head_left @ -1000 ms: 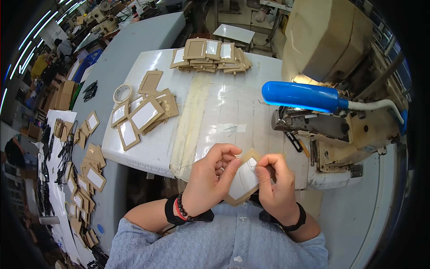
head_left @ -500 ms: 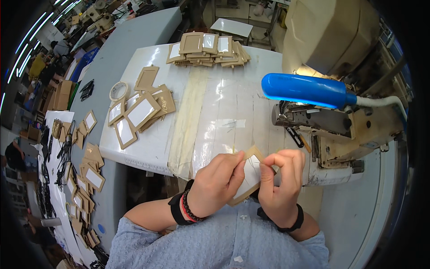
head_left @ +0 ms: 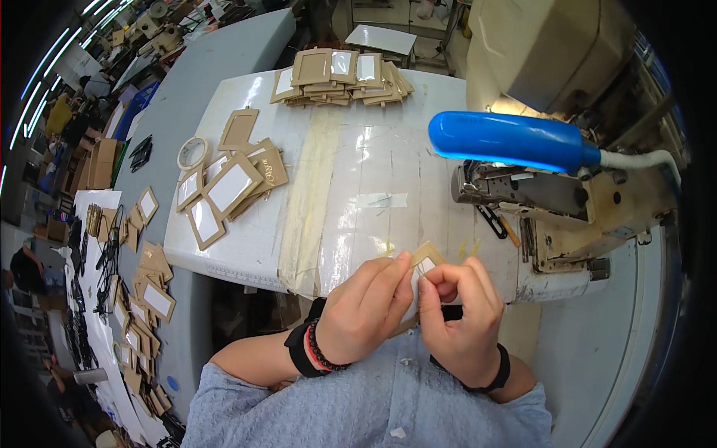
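A tan card holder point(head_left: 428, 252) with a white window is tilted in front of my chest, at the near edge of the sewing table. My left hand point(head_left: 367, 302) is closed on its left side, the thumb lying along the frame. The fingers of my right hand point(head_left: 464, 310) are pinched together over the window near its top corner. Fine dark lines, perhaps thread, show beside those fingertips, but I cannot make out what is between them. My hands hide much of the holder's lower part.
A sewing machine point(head_left: 556, 213) with a blue lamp point(head_left: 504, 140) stands on the right. Stacked holders point(head_left: 311, 69) lie at the table's back, more holders point(head_left: 233, 186) at left beside a tape roll point(head_left: 193, 152). A grey side table point(head_left: 196, 93) bears further holders. Snips point(head_left: 491, 222) lie near the machine.
My right hand has shifted left and inward, closer to my left hand, and covers more of the holder's window. The whole view has tilted slightly.
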`<action>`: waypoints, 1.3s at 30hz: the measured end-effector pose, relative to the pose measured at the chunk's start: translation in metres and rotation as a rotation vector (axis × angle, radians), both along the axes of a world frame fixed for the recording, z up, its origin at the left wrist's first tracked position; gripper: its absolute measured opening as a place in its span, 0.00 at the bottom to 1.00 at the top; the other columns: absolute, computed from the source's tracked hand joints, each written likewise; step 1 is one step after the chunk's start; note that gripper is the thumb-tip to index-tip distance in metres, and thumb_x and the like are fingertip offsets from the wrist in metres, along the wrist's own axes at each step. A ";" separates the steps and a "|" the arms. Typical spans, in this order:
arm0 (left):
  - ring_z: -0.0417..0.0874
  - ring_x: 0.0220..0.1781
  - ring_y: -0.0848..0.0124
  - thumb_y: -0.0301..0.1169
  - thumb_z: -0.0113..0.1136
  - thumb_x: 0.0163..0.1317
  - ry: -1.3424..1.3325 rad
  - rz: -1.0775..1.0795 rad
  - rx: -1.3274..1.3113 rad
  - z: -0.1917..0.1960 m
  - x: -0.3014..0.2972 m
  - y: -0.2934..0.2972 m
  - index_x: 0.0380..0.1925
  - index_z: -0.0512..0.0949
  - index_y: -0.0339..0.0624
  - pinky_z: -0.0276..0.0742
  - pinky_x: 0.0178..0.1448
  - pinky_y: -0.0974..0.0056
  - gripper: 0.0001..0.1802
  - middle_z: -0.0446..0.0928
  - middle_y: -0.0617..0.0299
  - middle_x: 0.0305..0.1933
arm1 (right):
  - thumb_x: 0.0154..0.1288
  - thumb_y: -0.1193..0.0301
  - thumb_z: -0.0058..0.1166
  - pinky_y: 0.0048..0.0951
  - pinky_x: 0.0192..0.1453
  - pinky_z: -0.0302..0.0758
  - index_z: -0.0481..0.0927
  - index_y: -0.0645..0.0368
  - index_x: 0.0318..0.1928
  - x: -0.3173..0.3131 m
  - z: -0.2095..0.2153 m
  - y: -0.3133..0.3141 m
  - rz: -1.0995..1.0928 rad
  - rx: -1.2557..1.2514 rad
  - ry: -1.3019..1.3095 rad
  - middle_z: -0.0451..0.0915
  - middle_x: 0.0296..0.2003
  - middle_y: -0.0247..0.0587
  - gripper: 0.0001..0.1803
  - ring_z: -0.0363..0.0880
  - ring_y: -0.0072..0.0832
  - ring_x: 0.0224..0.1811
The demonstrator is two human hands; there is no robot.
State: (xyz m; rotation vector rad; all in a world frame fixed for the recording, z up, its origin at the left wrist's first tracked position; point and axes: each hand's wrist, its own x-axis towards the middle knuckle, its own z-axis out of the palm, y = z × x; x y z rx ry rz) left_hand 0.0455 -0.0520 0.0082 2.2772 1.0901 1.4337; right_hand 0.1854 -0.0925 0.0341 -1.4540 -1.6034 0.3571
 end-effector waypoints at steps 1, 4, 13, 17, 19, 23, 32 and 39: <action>0.84 0.27 0.68 0.17 0.66 0.55 -0.001 -0.002 0.003 -0.001 0.000 0.000 0.41 0.82 0.31 0.79 0.28 0.69 0.12 0.82 0.54 0.32 | 0.54 0.83 0.60 0.32 0.30 0.69 0.75 0.62 0.32 0.000 0.000 0.000 -0.002 0.000 0.008 0.72 0.24 0.37 0.08 0.72 0.32 0.25; 0.84 0.27 0.68 0.17 0.66 0.55 0.001 -0.006 0.005 0.001 0.001 0.001 0.41 0.82 0.31 0.79 0.28 0.69 0.12 0.82 0.53 0.32 | 0.55 0.83 0.60 0.32 0.31 0.69 0.75 0.61 0.32 0.000 0.000 0.000 -0.001 -0.005 0.000 0.72 0.24 0.36 0.08 0.72 0.31 0.25; 0.84 0.27 0.68 0.17 0.66 0.56 0.002 -0.007 0.013 0.001 0.001 0.000 0.42 0.82 0.31 0.80 0.28 0.69 0.12 0.82 0.53 0.32 | 0.56 0.82 0.60 0.31 0.34 0.68 0.76 0.60 0.33 -0.001 -0.001 0.000 -0.004 -0.028 0.027 0.74 0.25 0.34 0.07 0.71 0.29 0.25; 0.84 0.28 0.67 0.17 0.65 0.56 0.012 -0.002 0.023 0.004 0.001 0.000 0.42 0.82 0.31 0.80 0.29 0.69 0.12 0.82 0.53 0.32 | 0.57 0.82 0.60 0.31 0.34 0.67 0.76 0.60 0.34 -0.001 -0.001 0.001 0.002 -0.027 0.041 0.74 0.26 0.34 0.07 0.70 0.29 0.26; 0.84 0.28 0.67 0.17 0.65 0.56 0.001 -0.011 0.024 0.004 0.001 0.000 0.42 0.82 0.31 0.80 0.29 0.69 0.12 0.83 0.53 0.32 | 0.58 0.82 0.60 0.31 0.35 0.67 0.76 0.60 0.34 -0.001 -0.001 0.001 0.005 -0.020 0.054 0.74 0.26 0.34 0.07 0.70 0.30 0.26; 0.84 0.28 0.68 0.18 0.65 0.56 -0.092 -0.038 -0.045 0.009 0.001 -0.002 0.41 0.82 0.31 0.78 0.30 0.70 0.12 0.82 0.53 0.31 | 0.59 0.82 0.59 0.30 0.35 0.67 0.76 0.61 0.35 0.001 -0.004 0.001 0.012 0.018 0.085 0.74 0.26 0.35 0.07 0.70 0.31 0.26; 0.78 0.28 0.80 0.20 0.62 0.60 -0.267 -0.190 -0.529 0.025 -0.007 -0.001 0.36 0.80 0.33 0.73 0.33 0.74 0.05 0.79 0.61 0.30 | 0.60 0.81 0.60 0.30 0.34 0.67 0.77 0.61 0.35 0.004 -0.005 0.004 0.037 0.068 0.105 0.73 0.26 0.38 0.06 0.70 0.33 0.26; 0.76 0.29 0.83 0.21 0.60 0.64 -0.284 -0.235 -0.609 0.025 -0.011 0.000 0.38 0.78 0.32 0.71 0.32 0.75 0.04 0.76 0.64 0.30 | 0.61 0.81 0.59 0.31 0.34 0.67 0.77 0.61 0.34 0.004 -0.004 0.006 0.054 0.065 0.145 0.72 0.25 0.38 0.05 0.69 0.34 0.27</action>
